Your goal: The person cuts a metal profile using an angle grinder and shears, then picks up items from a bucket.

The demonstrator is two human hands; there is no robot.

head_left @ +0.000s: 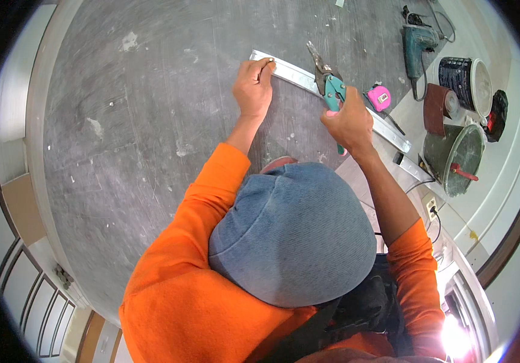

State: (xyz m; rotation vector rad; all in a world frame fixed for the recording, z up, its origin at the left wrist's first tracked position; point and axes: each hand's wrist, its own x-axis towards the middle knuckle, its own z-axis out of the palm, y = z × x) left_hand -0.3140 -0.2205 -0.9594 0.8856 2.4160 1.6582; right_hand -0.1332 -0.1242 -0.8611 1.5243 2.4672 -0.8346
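Observation:
A long silvery metal channel (pixel 296 75) lies slantwise over the grey floor, from the upper middle down to the right. At its far left end my left hand (pixel 254 88) is closed, thumb and fingers pinching the strip's edge. My right hand (pixel 351 121) grips a pair of tin snips (pixel 333 86) with teal and pink handles. The snips' dark jaws (pixel 317 60) point away from me, apart from each other, and the tool overlaps the channel's middle. The palm hides part of the handles. Just right of that hand rests a pink tape measure (pixel 379 97).
My bent denim knee (pixel 296 236) rises in the middle. At right stand a grey-green bucket (pixel 447 154) and a black-and-white paint pail (pixel 462 78), with a brown sandpaper roll (pixel 435 109) beside them. A teal corded drill (pixel 418 45) lies farther off. A bright lamp (pixel 455 339) glows lower right.

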